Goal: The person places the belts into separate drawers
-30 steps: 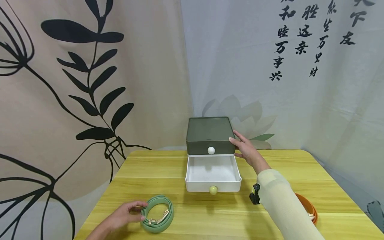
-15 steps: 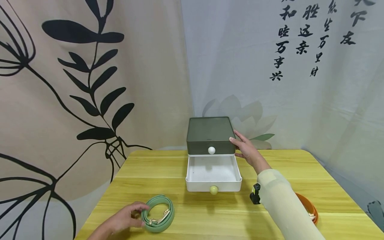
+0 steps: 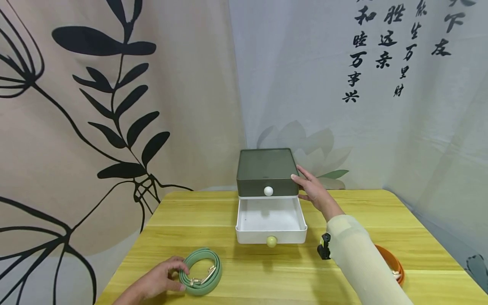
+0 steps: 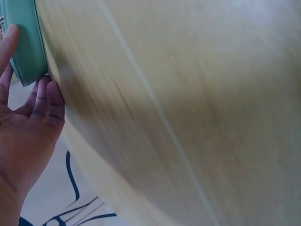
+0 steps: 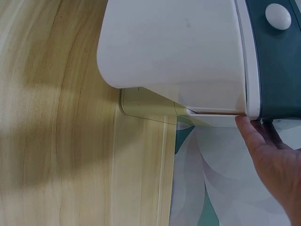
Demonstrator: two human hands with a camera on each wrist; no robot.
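Note:
A coiled green strap (image 3: 215, 275) with gold-coloured metal clasps lies on the table. My left hand (image 3: 158, 279) is at its left side, with fingers and thumb apart and their tips against the outer edge of the coil. In the left wrist view the fingers meet the lower end of the strap (image 4: 28, 47). Behind it stands a small two-drawer box (image 3: 267, 165), dark green above with a white knob. Its white lower drawer (image 3: 249, 237), with a yellow-green knob, is pulled out and has nothing large inside. My right hand (image 3: 318, 195) rests its extended fingers along the box's right side.
An orange bowl (image 3: 396, 264) with small pale things in it is partly hidden behind my right sleeve (image 3: 362, 258). The wooden table (image 3: 213, 212) ends at a printed curtain (image 3: 202, 106) just behind the box.
My left hand's fingertips draw slightly back from the strap, then come against its outer edge again. The strap, the box and my right hand stay in place.

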